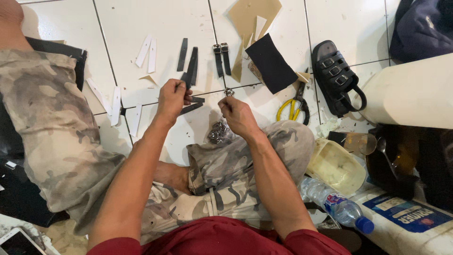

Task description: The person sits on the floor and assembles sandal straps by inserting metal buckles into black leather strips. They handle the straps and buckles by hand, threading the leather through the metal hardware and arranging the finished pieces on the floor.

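Nearby, blue-labelled clear bottle (337,208) beside white blue-labelled sack (406,222).

A narrow black strap (190,70) is pinched at its lower end in the left hand (172,98); it stands tilted, its free end reaching up and away from the fingers over the white tiled floor. Two more short black strips (192,105) lie flat on the floor just right of that hand, touching or almost touching its fingertips. A small silver metal buckle (229,92) sits at the fingertips of the right hand (237,114), gripped from below. Just under that hand, near the wrist, lies a clear bag of silver buckles (219,132), bunched up on the floor.
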